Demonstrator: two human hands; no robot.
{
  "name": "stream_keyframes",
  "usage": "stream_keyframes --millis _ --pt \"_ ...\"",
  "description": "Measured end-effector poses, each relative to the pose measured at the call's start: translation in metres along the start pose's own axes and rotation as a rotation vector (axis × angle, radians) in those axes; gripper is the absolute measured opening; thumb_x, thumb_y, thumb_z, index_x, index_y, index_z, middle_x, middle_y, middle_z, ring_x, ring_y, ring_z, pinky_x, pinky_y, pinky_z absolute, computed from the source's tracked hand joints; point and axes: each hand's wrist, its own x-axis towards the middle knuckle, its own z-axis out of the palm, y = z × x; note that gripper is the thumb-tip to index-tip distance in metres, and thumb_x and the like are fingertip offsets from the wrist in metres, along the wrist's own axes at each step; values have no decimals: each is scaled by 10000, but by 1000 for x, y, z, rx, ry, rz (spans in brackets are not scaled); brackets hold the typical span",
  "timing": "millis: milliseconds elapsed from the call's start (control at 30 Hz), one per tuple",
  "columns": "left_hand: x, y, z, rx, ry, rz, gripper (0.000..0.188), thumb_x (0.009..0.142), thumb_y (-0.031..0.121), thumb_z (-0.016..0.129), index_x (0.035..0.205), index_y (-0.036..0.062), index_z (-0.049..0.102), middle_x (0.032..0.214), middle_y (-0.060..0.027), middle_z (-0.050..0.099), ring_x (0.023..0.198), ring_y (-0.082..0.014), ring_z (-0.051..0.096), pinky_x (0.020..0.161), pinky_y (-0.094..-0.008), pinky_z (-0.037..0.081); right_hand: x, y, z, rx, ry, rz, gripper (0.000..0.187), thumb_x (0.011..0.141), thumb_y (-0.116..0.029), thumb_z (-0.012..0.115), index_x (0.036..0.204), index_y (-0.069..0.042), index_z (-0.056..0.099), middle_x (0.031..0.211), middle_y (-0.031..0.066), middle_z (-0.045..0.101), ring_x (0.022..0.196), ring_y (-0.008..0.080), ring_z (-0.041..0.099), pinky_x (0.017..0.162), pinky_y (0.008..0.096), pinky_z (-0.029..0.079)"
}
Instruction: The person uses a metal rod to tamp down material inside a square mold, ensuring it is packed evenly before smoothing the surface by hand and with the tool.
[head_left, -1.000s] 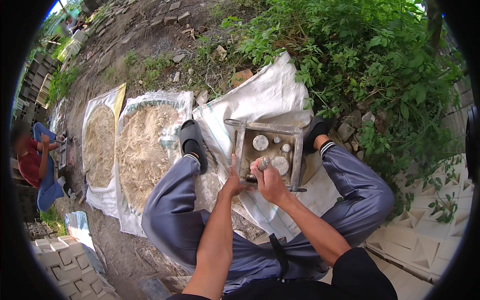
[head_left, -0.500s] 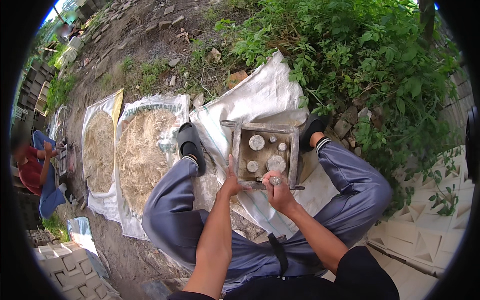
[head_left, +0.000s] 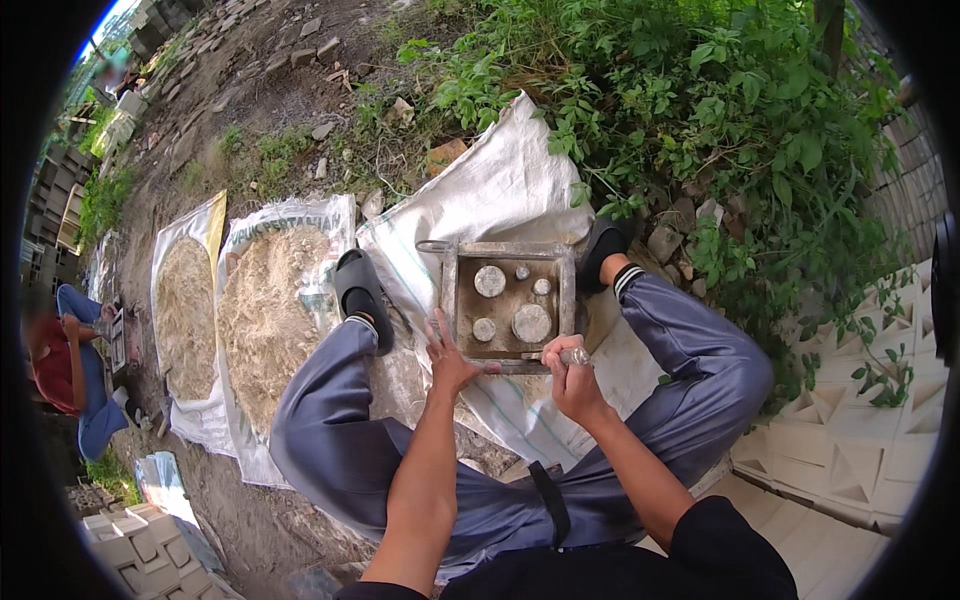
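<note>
Between my legs lies a square mould frame (head_left: 566,290) with grey, worn bars. Several round, pale discs of different sizes, such as the large disc (head_left: 531,323), stand in its brownish bed. My left hand (head_left: 450,362) rests against the near left corner of the frame. Its fingers stretch along the left side, and the thumb lies by the near bar. At the near right corner, my right hand (head_left: 573,382) is closed round a tool with a rounded, greyish handle (head_left: 576,356). The tool's working end is mostly hidden, so its kind is unclear.
A white woven sack (head_left: 500,180) lies under the frame. To the left are two sacks heaped with sandy powder (head_left: 265,310). Leafy plants (head_left: 680,120) and stones border the far right. Pale patterned blocks (head_left: 840,440) stand at right. Another person (head_left: 60,360) sits at far left.
The whole view has shifted slightly, with the scene now a little further left. My right hand with the tool has moved right along the near bar, toward the corner. My left hand stays at the frame.
</note>
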Motion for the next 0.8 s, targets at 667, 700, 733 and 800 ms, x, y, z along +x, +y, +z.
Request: stream_keyframes --millis 667,700,733,800 --pt "3 -5 -1 -12 4 29 1612 334 491 928 1502 129 -123 1527 -222 67 1404 -396 155 1142 -482 219 22 -4 4 -64 -88 77 168 963 -166 508 1027 -35 424 839 226 575 769 457 576 639 473 453" --pt "0 -9 1 20 23 64 1615 336 488 929 1500 130 -132 1521 -226 78 1395 -400 180 1140 -479 227 29 -11 5 -64 -113 147 146 958 -143 508 1015 -32 431 843 216 574 761 440 585 632 462 456" --pt "0 -10 -1 53 42 100 1618 339 485 930 1499 132 -142 1515 -230 89 1386 -405 206 1138 -475 234 31 -25 2 -65 -76 109 127 964 -138 497 997 -30 441 828 199 564 722 422 577 628 448 453" --pt "7 -8 -4 28 23 70 1619 345 485 929 1496 134 -154 1513 -232 91 1384 -405 210 1138 -471 236 22 -17 5 15 -9 41 139 974 -155 487 996 -26 441 819 201 558 724 432 565 638 452 448"
